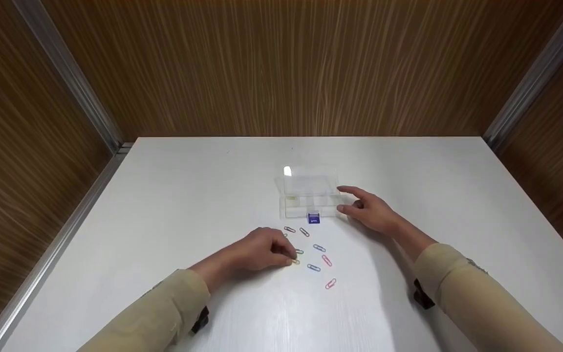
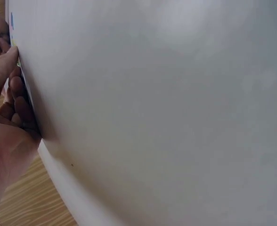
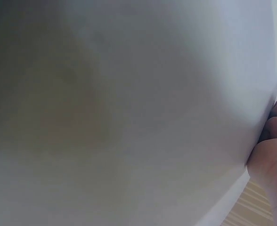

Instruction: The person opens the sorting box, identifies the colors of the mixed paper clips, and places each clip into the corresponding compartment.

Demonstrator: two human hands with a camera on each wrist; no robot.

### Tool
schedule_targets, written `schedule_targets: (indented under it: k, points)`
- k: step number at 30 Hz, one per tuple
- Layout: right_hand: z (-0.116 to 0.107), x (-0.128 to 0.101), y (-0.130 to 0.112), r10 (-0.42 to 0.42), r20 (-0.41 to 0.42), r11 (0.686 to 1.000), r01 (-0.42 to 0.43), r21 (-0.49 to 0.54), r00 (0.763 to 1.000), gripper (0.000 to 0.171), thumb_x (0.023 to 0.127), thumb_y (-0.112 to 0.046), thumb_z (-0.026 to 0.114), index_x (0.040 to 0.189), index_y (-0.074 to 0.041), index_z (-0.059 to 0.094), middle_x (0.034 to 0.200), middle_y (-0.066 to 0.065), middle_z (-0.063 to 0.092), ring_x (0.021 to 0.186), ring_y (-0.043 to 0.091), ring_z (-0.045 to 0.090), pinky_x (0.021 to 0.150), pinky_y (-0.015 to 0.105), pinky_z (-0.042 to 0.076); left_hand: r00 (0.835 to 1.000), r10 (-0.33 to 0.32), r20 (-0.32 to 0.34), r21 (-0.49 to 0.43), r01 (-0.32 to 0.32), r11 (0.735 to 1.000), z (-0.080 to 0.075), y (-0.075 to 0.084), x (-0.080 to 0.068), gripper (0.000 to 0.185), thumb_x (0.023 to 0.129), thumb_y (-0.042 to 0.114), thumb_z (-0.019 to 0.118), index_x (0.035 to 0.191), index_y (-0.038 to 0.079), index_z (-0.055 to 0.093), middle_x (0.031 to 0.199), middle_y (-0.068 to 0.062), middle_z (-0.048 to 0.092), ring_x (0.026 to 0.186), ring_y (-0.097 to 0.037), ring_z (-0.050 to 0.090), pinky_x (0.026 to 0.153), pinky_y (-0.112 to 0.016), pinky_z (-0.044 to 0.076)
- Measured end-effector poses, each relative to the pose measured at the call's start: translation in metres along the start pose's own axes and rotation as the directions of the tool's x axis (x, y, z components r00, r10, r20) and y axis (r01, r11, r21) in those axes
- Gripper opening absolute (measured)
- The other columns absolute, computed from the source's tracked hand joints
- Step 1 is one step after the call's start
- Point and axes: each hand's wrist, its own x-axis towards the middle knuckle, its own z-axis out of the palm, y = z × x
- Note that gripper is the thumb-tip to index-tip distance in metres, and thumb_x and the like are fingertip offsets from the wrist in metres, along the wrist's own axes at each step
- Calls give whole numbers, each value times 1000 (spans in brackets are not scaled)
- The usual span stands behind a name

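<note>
My left hand (image 1: 264, 249) is low over the table, thumb and index finger pinching a yellow paper clip (image 1: 295, 262) whose end shows at the fingertips. Ahead of it is a clear plastic box (image 1: 297, 211), its transparent lid (image 1: 311, 183) tipped back and a purple label (image 1: 313, 218) at its front. Something small and yellowish lies inside. At the box's right end, my right hand (image 1: 372, 211) rests its spread index finger and thumb against the side; its other fingers are bent. Both wrist views catch only part of the left hand (image 2: 6, 84) and right hand (image 3: 275, 141).
Several loose paper clips lie in front of the box, among them a blue paper clip (image 1: 313, 268), a red paper clip (image 1: 331, 283) and a dark paper clip (image 1: 304, 232). Wood-patterned panels (image 1: 291, 68) enclose the white table (image 1: 188, 186) at the back and sides.
</note>
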Motion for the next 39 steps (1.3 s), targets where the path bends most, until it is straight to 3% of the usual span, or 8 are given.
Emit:
schedule_targets:
  k: [18, 26, 39]
  points:
    - [-1, -1, 1, 11, 7, 1000, -11, 7, 1000, 68, 101, -53, 70, 161, -34, 45, 100, 8, 60, 94, 26, 56, 84, 38, 43, 1000, 15, 1, 21, -15, 1000, 0, 1, 2, 8, 96, 16, 80, 98, 22, 85, 94, 14, 68, 92, -10, 57, 89, -32, 45]
    - [-2, 0, 2, -17, -6, 1000, 17, 16, 1000, 69, 100, -52, 71, 161, -30, 46, 86, 4, 55, 79, 22, 51, 72, 35, 40, 1000, 17, -13, 10, -17, 1000, 1, 1, 3, 8, 96, 15, 79, 97, 20, 84, 93, 13, 68, 91, -10, 58, 88, -31, 45]
    - [0, 1, 3, -11, -2, 1000, 11, 1, 1000, 68, 100, -52, 71, 160, -33, 47, 92, 7, 58, 88, 25, 55, 79, 39, 42, 1000, -24, -10, -20, 24, 1000, 1, 1, 0, 9, 98, 16, 78, 94, 22, 83, 94, 14, 68, 95, -11, 58, 92, -32, 44]
